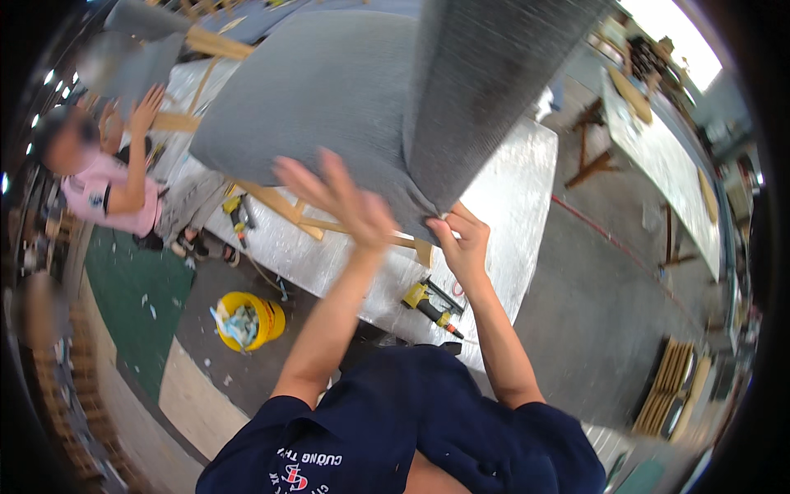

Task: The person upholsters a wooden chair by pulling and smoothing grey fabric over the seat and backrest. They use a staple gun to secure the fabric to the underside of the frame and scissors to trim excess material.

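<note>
A chair with a wooden frame, covered in grey fabric, rests on the table in front of me, its seat (304,90) to the left and its tall back (494,74) rising at the right. My right hand (462,239) pinches the grey cover (424,206) at the corner where seat and back meet. Blurred by motion, my left hand (346,202) hovers by the seat's near edge with its fingers spread and nothing in them. Close to my right forearm, a yellow and black staple gun (432,305) lies on the table.
The table (527,189) has a shiny wrapped top. A second yellow staple gun (239,216) lies at its left, near a co-worker in a pink shirt (115,193). On the floor stands a yellow bucket (267,321) of scraps. Another long table (658,165) stands far right.
</note>
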